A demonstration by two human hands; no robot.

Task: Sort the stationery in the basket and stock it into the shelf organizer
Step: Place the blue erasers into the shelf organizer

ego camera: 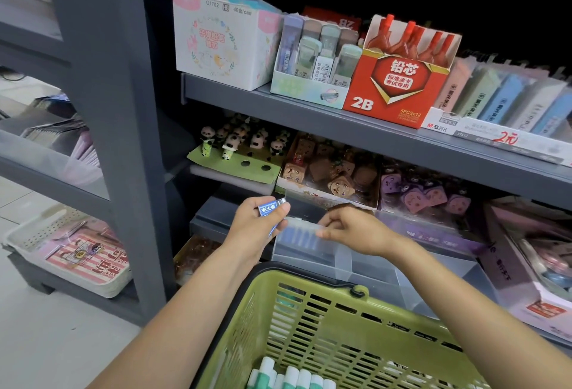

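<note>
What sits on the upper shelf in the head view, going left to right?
White pastel box → open tray of upright lead cases → red 2B lead box → row of pastel erasers. Below them, the left hand holds a blue pack and the right hand pinches the clear organizer.

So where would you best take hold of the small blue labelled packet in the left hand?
The small blue labelled packet pokes out right of the left hand. Pinch that free end across its flat faces, coming from the right; the hand covers the rest.
</note>
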